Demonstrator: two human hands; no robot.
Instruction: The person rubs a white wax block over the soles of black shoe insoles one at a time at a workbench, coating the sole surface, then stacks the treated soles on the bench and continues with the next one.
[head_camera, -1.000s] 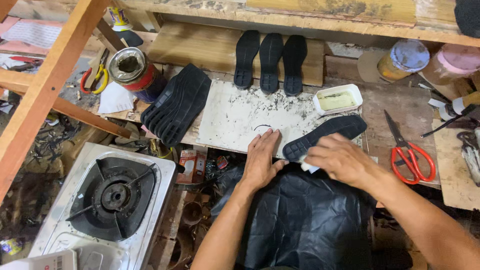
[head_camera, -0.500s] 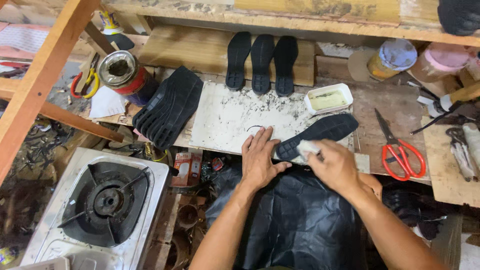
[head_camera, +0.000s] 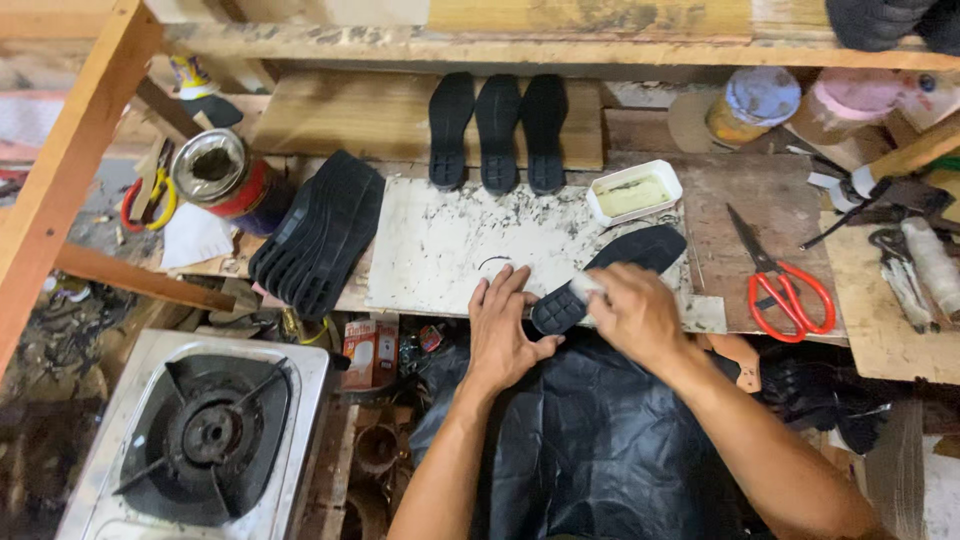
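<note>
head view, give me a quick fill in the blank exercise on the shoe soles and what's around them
1. The right hand presses a small white piece onto a black shoe sole that lies on the ___ board.
2. Against the wooden block at the back stand ___ black soles side by side.
3. The scissors right of the board have ___ handles.
4. The left hand rests flat beside the sole's ___ end.

Missing words: white; three; red; heel
</note>
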